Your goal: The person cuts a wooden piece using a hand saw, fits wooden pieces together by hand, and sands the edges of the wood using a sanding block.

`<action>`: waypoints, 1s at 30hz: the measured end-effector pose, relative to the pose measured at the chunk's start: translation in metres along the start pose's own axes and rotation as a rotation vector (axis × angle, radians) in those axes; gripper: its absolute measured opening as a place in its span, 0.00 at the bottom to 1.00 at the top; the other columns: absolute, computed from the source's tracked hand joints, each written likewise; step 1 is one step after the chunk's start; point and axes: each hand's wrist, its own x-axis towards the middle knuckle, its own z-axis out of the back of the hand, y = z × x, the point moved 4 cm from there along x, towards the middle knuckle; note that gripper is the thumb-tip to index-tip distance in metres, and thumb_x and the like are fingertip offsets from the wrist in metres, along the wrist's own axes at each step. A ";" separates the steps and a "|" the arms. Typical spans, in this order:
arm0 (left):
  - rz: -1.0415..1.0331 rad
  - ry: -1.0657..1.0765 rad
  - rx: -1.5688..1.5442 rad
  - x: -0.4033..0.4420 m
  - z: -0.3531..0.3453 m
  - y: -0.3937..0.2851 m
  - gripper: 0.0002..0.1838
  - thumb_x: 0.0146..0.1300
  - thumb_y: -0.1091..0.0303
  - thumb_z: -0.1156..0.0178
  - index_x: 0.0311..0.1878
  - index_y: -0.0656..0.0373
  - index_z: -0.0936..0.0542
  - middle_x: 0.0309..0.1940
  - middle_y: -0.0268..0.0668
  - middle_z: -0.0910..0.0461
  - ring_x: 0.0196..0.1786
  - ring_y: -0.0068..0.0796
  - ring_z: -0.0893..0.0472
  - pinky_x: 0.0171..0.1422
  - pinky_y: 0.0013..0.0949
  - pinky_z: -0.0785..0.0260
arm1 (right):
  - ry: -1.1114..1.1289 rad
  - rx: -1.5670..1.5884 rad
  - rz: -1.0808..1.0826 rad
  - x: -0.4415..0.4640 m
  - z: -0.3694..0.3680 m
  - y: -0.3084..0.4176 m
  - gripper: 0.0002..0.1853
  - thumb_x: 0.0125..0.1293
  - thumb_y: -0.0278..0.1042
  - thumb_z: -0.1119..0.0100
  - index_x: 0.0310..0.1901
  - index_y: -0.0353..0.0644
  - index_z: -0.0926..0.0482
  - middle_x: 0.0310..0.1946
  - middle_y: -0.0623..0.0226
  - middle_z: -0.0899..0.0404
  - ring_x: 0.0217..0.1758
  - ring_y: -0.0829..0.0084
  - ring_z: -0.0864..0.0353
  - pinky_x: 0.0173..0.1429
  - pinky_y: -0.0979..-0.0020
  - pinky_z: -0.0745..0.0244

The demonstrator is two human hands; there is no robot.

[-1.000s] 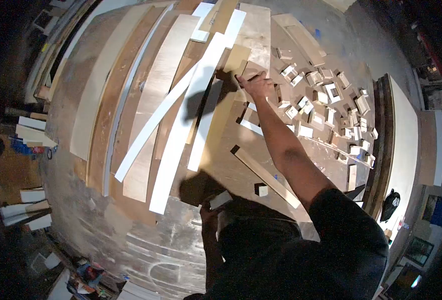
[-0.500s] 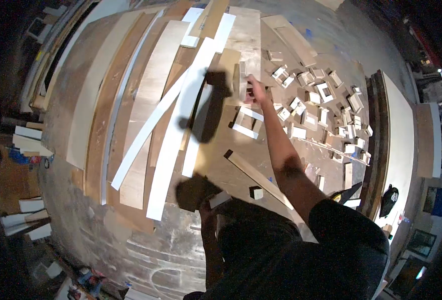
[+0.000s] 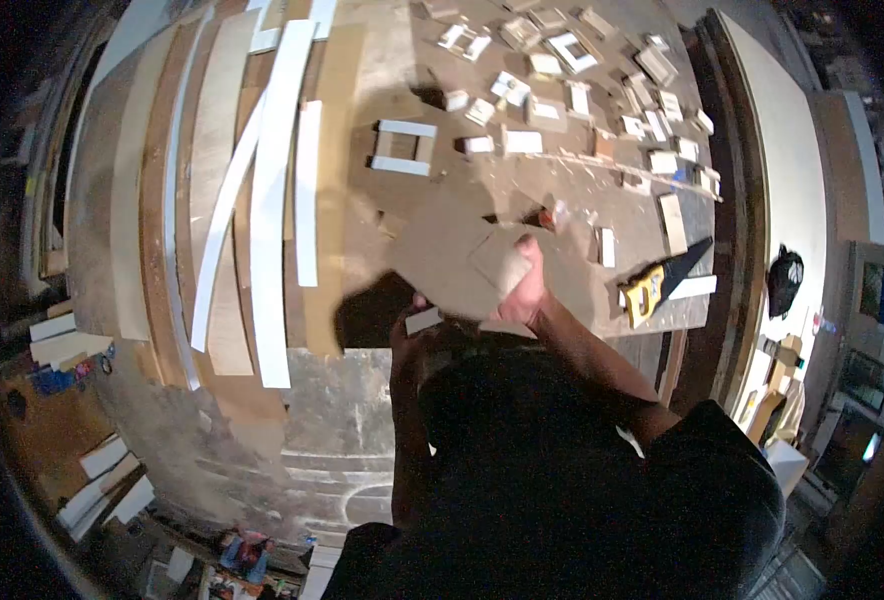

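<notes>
Gripping a pale, flat, squarish wooden piece (image 3: pixel 500 265) with the right hand (image 3: pixel 532 285): thumb laid along its near edge, fingers wrapped partway round. The grip seems chosen to leave most of the face exposed. Piece is held up close to the body, likely for a better view.

Left hand (image 3: pixel 402 328) half-curled, with a small white rectangular block (image 3: pixel 423 320) at its fingers, just short of the right hand's piece. Low and near the body; perhaps parked there to leave the right hand free. Underside of this grip hidden, cannot tell how firm.

Beyond the right hand: many small pale wooden blocks (image 3: pixel 523 142), loosely strewn over the brown worktable (image 3: pixel 602 305), probably within an easy reach. Beyond the left hand, apart from them, a small rectangular white-and-brown wooden frame (image 3: pixel 402 165) lying flat.

To the left of the left hand: a long, wide white strip (image 3: pixel 277 200) with a narrower white strip (image 3: pixel 227 225) aslant beside it. Lengthwise lie suits their length.

To the right of the right hand: a yellow-handled handsaw with a dark blade (image 3: pixel 674 272), handle toward the person, presumably for quick pick-up.
</notes>
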 end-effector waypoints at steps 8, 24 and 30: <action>0.272 0.102 0.139 -0.014 -0.063 0.092 0.25 0.59 0.74 0.31 0.60 0.61 0.27 0.49 0.41 0.20 0.51 0.35 0.19 0.55 0.38 0.23 | 0.373 0.033 -0.091 -0.159 0.047 0.016 0.46 0.52 0.56 0.50 0.73 0.42 0.38 0.61 0.39 0.28 0.51 0.41 0.19 0.30 0.41 0.19; -0.285 0.686 0.988 0.040 -0.113 0.170 0.26 0.45 0.72 0.27 0.50 0.57 0.23 0.43 0.42 0.20 0.51 0.46 0.21 0.62 0.48 0.29 | 0.345 0.111 0.227 -0.291 0.096 0.072 0.45 0.50 0.42 0.46 0.75 0.44 0.39 0.63 0.39 0.29 0.53 0.37 0.21 0.44 0.26 0.25; -0.669 0.624 1.493 0.042 -0.103 0.114 0.23 0.43 0.70 0.21 0.44 0.59 0.18 0.54 0.44 0.17 0.66 0.46 0.24 0.74 0.46 0.36 | -0.118 -0.788 0.301 -0.299 0.112 0.102 0.43 0.43 0.32 0.38 0.68 0.38 0.35 0.58 0.68 0.29 0.57 0.77 0.26 0.52 0.79 0.31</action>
